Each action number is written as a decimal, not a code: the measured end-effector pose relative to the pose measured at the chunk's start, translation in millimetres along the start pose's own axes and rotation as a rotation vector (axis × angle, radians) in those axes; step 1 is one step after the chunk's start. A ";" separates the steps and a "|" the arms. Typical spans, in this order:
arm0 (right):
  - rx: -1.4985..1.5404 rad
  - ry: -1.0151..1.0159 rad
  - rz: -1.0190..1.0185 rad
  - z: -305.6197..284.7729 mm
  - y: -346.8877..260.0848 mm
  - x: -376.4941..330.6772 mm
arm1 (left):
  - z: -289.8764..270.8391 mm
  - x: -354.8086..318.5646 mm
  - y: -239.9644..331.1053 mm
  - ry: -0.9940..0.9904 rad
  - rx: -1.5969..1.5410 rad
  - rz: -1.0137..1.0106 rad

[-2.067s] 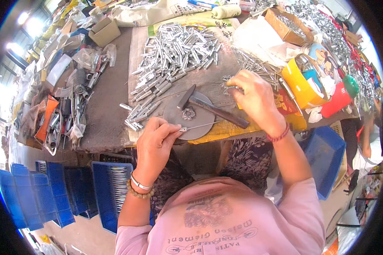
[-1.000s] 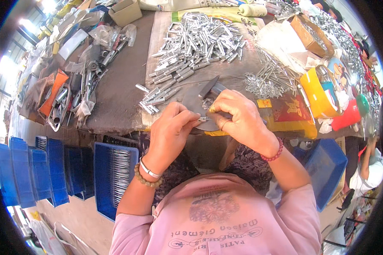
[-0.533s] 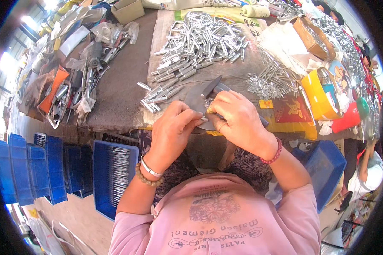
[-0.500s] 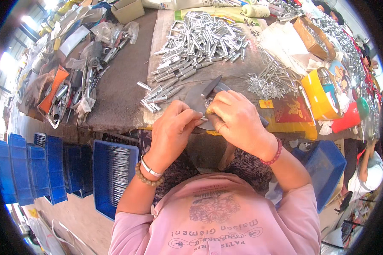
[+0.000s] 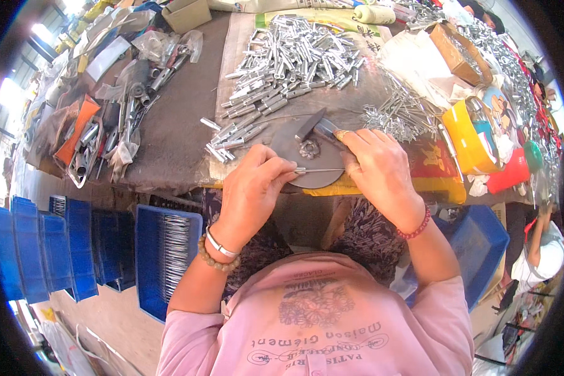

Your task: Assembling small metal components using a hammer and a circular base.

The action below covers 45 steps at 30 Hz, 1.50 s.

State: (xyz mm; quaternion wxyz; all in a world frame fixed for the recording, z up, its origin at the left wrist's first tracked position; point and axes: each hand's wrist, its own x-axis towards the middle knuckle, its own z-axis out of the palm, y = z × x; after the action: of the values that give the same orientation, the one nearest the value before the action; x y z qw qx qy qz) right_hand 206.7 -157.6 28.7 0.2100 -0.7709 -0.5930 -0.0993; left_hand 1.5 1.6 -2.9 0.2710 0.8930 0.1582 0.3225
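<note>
My left hand (image 5: 254,191) is closed, its thumb and forefinger pinching a thin metal rod (image 5: 319,170) with a thicker silver sleeve at the pinched end. The rod lies level over a round dark metal plate (image 5: 288,147) at the table's front edge. My right hand (image 5: 379,172) is wrapped round the handle of a hammer (image 5: 310,124); its dark head rests over the plate's far side, and much of the handle is hidden under my fingers. A clump of tiny metal pieces (image 5: 309,148) sits on the plate between the hammer and the rod.
Beyond the plate lies a heap of silver metal tubes (image 5: 294,59). Thin rods with silver ends (image 5: 398,116) are piled to the right, near a yellow container (image 5: 467,138). Tools crowd the left side. Blue bins (image 5: 147,263) stand below the table on both sides.
My right hand has moved right, away from my left fingertips, onto the hammer's handle. The rod and the clump on the plate now show. My left hand has hardly moved.
</note>
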 end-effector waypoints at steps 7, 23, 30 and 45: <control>0.306 0.102 0.010 -16.1 -13.4 -31.4 | -0.2 0.2 -2.3 -0.033 -0.029 -0.036; 0.221 0.043 -0.018 -16.1 -13.3 -19.8 | 2.0 -2.5 -7.3 0.007 -0.037 0.008; 0.039 -0.016 -0.061 -13.7 -36.4 -30.8 | 1.6 -5.4 -3.4 0.000 -0.064 -0.032; 0.883 -0.453 0.507 -0.4 -62.1 -56.5 | 22.6 -55.6 28.3 0.043 -0.857 -0.719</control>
State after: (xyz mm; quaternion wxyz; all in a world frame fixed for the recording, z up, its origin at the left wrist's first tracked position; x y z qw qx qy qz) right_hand 131.7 -194.1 19.1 0.3977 -0.7304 -0.4046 0.3803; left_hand -21.7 -55.2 -28.2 0.6994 0.5862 0.3129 0.2632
